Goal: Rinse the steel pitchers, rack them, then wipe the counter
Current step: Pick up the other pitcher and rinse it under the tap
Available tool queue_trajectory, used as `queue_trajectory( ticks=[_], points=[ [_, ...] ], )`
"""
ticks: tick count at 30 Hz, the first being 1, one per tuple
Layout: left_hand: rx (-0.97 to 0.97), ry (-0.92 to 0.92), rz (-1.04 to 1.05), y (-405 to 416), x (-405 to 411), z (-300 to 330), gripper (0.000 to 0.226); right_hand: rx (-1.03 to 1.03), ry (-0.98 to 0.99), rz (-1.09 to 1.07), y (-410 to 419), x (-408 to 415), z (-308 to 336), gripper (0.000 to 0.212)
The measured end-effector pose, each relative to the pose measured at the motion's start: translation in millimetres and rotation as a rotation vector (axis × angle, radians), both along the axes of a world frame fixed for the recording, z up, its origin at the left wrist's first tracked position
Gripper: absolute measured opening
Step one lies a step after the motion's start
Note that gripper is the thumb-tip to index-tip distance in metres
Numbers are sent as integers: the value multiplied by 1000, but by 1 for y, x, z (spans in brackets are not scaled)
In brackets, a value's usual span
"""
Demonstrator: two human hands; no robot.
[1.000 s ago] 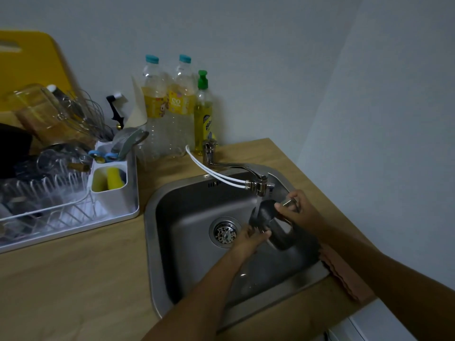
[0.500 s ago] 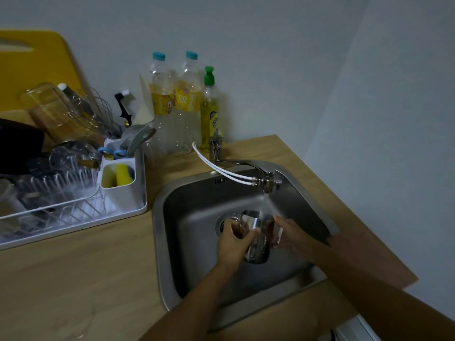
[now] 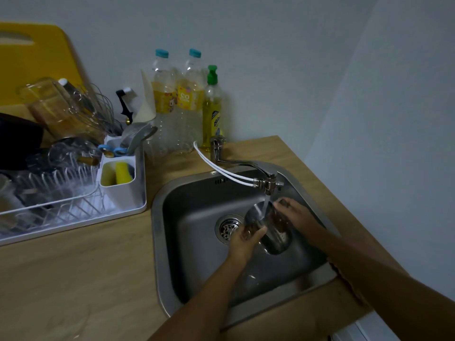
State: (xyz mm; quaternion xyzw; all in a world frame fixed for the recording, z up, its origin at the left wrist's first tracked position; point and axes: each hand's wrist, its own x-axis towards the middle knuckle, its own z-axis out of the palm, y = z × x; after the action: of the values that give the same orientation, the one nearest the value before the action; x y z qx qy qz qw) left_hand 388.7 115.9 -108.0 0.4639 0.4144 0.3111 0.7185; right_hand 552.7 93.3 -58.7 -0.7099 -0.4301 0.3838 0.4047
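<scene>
Dishes crowd our white drying rack [image 3: 81, 212] at the far left of the wooden counter [image 3: 73, 279]: an upturned glass jar [image 3: 53, 107], a wire whisk [image 3: 98, 107] and a dark pan [image 3: 17, 141] lean together there, with a yellow cutting board [image 3: 34, 62] propped against the wall behind them. At the rack's right end a white caddy [image 3: 120, 185] holds a yellow sponge [image 3: 121, 172]. Next along, two clear bottles with teal caps [image 3: 170, 104] stand just beside a green-topped dish soap bottle [image 3: 211, 112] at the back wall.

To the right of these lies the steel sink [image 3: 197, 217], its drain strainer [image 3: 229, 228] showing near the middle. The faucet [image 3: 246, 166] reaches out over the basin, and a stream of water [image 3: 264, 205] runs from its spout. We hold one steel pitcher [image 3: 268, 232] tilted under that stream, inside the basin. Our left hand [image 3: 246, 239] wraps the pitcher's near side, fingers closed on it, while our right hand [image 3: 298, 215] grips its far side close to the rim, fingers curled over the edge. Both hands are clamped on the same pitcher, close together. At the far right, a reddish cloth [image 3: 344, 279] lies on the counter edge, partly under our right forearm.
</scene>
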Motion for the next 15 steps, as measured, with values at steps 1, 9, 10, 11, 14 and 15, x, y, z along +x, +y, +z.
queue_trajectory(
  ticks=[1, 9, 10, 11, 14, 15],
  points=[
    [-53, -15, 4, -3, 7, -1, 19, -18, -68, 20, 1, 4, 3, 18],
    [-411, -120, 42, -33, 38, 13, 34, -238, -387, 77, 2, 36, 17, 34],
    [-456, -146, 47, -36, 40, 16, 33, -259, -418, 114, 2, 37, 21, 36],
    [-486, -172, 42, -38, 41, 18, 32, -290, -450, 143, 4, 38, 25, 38],
    [-577, -234, 18, -44, 45, 25, 24, -363, -539, 174, 11, 43, 28, 49],
    [-595, -239, 21, -45, 47, 26, 25, -390, -557, 164, 13, 44, 28, 52]
  ],
)
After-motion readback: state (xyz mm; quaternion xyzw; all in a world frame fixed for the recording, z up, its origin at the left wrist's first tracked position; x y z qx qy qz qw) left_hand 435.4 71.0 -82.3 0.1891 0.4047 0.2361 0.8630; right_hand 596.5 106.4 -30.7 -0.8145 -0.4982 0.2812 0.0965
